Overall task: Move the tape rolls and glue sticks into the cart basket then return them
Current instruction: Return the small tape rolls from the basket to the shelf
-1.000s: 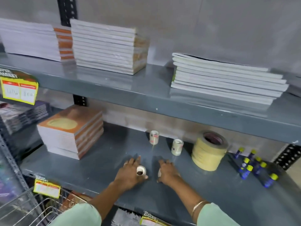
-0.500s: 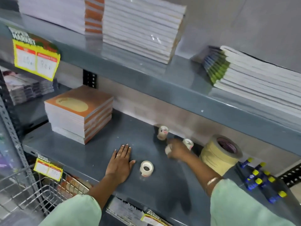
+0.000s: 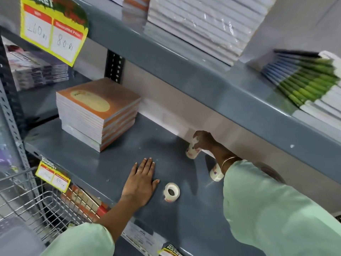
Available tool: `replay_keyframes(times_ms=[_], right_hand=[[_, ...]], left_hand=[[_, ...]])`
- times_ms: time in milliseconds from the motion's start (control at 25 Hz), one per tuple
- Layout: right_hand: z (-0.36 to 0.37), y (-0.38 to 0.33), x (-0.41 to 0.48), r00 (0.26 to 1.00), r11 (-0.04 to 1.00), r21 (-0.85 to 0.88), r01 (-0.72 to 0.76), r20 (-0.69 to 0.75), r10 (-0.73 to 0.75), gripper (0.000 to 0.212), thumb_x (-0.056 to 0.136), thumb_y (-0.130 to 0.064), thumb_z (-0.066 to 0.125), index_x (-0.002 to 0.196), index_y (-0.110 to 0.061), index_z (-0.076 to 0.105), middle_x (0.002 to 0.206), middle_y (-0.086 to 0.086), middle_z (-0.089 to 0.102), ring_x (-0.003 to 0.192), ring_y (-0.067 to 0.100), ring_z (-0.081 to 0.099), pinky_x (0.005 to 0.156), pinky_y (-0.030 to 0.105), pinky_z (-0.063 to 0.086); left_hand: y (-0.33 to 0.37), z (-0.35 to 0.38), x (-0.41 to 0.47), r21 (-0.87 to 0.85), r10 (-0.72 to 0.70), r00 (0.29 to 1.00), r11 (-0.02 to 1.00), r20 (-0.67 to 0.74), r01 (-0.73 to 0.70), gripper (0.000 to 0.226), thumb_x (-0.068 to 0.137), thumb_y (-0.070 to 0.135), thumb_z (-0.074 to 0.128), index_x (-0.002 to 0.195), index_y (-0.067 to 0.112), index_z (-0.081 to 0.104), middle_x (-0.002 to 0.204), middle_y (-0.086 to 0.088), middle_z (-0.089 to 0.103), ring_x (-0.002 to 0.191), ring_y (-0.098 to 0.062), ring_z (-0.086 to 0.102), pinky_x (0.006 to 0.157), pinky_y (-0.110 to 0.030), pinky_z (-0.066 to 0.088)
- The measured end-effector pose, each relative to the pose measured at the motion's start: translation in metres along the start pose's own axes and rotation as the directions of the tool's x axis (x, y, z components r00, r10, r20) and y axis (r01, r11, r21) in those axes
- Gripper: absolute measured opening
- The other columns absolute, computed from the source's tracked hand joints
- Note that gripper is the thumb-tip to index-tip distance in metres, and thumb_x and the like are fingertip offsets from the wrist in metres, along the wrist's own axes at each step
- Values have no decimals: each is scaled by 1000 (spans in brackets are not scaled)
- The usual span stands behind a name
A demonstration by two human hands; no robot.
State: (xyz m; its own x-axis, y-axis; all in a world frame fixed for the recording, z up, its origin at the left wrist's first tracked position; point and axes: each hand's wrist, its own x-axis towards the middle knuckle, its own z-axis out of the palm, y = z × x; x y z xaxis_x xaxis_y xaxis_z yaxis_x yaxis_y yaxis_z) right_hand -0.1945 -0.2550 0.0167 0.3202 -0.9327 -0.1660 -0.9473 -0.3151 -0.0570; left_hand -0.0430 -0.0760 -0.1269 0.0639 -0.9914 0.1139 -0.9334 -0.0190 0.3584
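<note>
Three small white tape rolls show on the grey middle shelf (image 3: 88, 159). One roll (image 3: 171, 192) lies flat near the front, just right of my left thumb. My left hand (image 3: 142, 180) rests flat and empty on the shelf. My right hand (image 3: 203, 140) reaches to the back wall and pinches a small tape roll that sits on top of an upright roll (image 3: 191, 153). Another small roll (image 3: 215, 173) stands under my right forearm. My right sleeve hides most of the big masking tape roll (image 3: 271, 170). No glue sticks are in view.
The wire cart basket (image 3: 27, 202) stands at the lower left below the shelf edge. A stack of orange notebooks (image 3: 97, 111) sits at the shelf's left. The upper shelf (image 3: 203, 80) overhangs low above my right hand and carries book stacks. Yellow price tags hang from the shelf edges.
My right hand carried a small roll from the shelf's front to the back wall, onto the upright roll. My left hand let go of its roll and stays flat beside it.
</note>
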Motion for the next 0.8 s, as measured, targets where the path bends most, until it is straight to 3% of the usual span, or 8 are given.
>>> replay_keyframes(times_ms=[520,680,800], right_hand=[[20,18,26,997,1000,19,8,75,-9,54,80,-2,69,130,-2,49,139,20,50,127,37,49,109,42,43],[22,22,26,999,999,43,-5,49,3,52,74,4,73,123,2,54,131,24,55,120,39,53,104,43,46],[18,21,20,998,1000,24,-11,54,9,63,75,-3,75,131,-3,47,136,24,48,125,40,46,106,43,43]], left_hand=[[0,0,-1,18,-4,1000,1000,10,3,90,67,54,-19,146,15,-1,159,-2,1,147,-18,-3,121,-38,0],[1,0,1,21,-11,1000,1000,14,10,90,68,54,-19,146,15,-1,160,-2,0,147,-18,-4,121,-37,-1],[1,-1,0,29,-12,1000,1000,23,11,89,68,54,-19,146,15,-2,160,-2,-1,147,-18,-4,120,-37,-2]])
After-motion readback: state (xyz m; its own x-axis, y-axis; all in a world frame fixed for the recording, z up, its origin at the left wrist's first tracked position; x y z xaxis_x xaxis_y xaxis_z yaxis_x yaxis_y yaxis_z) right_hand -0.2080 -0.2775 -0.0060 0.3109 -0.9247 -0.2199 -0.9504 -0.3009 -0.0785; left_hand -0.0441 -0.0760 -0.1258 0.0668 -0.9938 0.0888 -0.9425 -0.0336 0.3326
